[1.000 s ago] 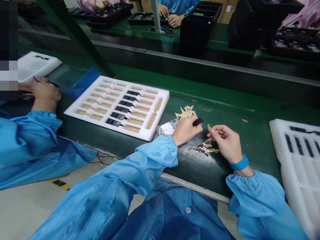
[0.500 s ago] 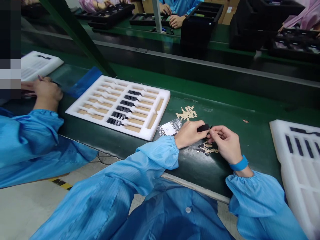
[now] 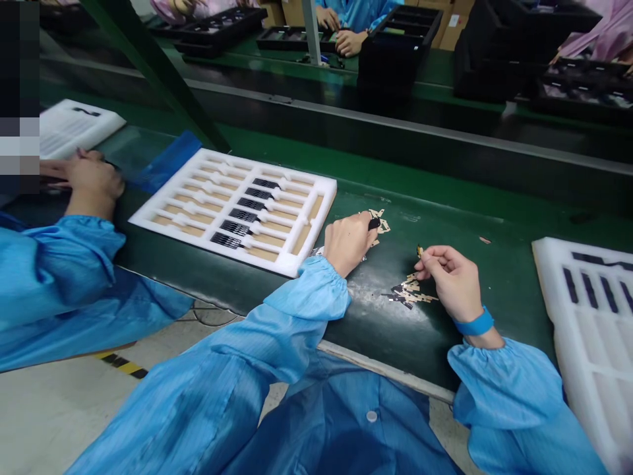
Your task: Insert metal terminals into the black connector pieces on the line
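My left hand (image 3: 347, 241) is closed on a small black part (image 3: 374, 223) that pokes out past its fingertips. It hovers over or beside a pile of thin cream-coloured pieces (image 3: 383, 216), hiding some of them. Beneath that wrist, a clear plastic bag (image 3: 317, 251) is mostly covered. With thumb and forefinger pinched, my right hand (image 3: 453, 280) holds a small black-and-yellow piece (image 3: 419, 251) upright. Just below these fingers lies a second heap of black and cream strips (image 3: 409, 292) on the green bench mat (image 3: 366, 323).
A white foam tray (image 3: 291, 264) with black parts in several slots lies left of my hands. Another foam tray (image 3: 548, 264) stands at the right. A blue sheet (image 3: 171, 161) and a co-worker's hand (image 3: 96, 181) are at far left. Black bins (image 3: 395, 59) line the opposite bench.
My left hand has moved left and away from my right hand, carrying the black part to the cream pile. My right hand stays nearly in place, its small piece now plainly visible.
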Tool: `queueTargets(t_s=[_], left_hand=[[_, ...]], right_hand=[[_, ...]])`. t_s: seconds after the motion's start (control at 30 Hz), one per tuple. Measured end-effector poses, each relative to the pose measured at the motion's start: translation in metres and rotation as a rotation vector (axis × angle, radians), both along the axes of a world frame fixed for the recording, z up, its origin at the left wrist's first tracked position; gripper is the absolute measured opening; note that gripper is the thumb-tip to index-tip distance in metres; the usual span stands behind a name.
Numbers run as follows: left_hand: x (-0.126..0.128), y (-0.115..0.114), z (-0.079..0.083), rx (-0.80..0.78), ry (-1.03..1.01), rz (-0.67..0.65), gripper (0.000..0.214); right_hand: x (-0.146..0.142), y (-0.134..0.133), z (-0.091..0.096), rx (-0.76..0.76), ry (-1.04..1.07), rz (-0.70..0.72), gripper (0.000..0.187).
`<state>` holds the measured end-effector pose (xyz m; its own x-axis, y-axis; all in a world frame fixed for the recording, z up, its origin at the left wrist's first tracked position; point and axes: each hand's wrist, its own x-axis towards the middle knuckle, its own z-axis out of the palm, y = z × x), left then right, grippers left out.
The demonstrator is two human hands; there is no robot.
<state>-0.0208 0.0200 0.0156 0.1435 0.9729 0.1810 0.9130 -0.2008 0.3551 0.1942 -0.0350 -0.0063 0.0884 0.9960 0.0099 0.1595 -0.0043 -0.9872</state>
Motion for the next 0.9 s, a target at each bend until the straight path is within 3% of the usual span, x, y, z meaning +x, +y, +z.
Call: queueTargets(t_s=[0.1, 0.27, 0.37, 0.47, 0.63, 0.9], left_hand=[[0.002, 0.0, -0.002, -0.04, -0.145, -0.12, 0.022], [0.017, -0.004, -0.011, -0.279, -0.653, -0.441, 0.028], [0.022, -0.006, -0.014, -0.394, -0.773, -0.529, 0.03], [0.023, -0.007, -0.016, -0.418, -0.748, -0.502, 0.028], [0.024, -0.01, -0.015, -0.317, -0.654, -0.387, 0.024], [0.021, -0.017, -0.016, -0.204, -0.439, -0.456, 0.017]], right_hand=[[0.0, 0.0, 0.0, -0.008, -0.007, 0.022, 0.028], [0.0, -0.002, 0.0, 0.003, -0.022, 0.092, 0.026], [0.0, -0.003, 0.001, 0.007, -0.04, 0.12, 0.025], [-0.001, -0.003, 0.001, 0.043, -0.131, 0.096, 0.02], [-0.001, -0.005, 0.002, 0.312, -0.448, -0.012, 0.009], [-0.01, -0.007, -0.003, 0.297, -0.478, 0.078, 0.012]])
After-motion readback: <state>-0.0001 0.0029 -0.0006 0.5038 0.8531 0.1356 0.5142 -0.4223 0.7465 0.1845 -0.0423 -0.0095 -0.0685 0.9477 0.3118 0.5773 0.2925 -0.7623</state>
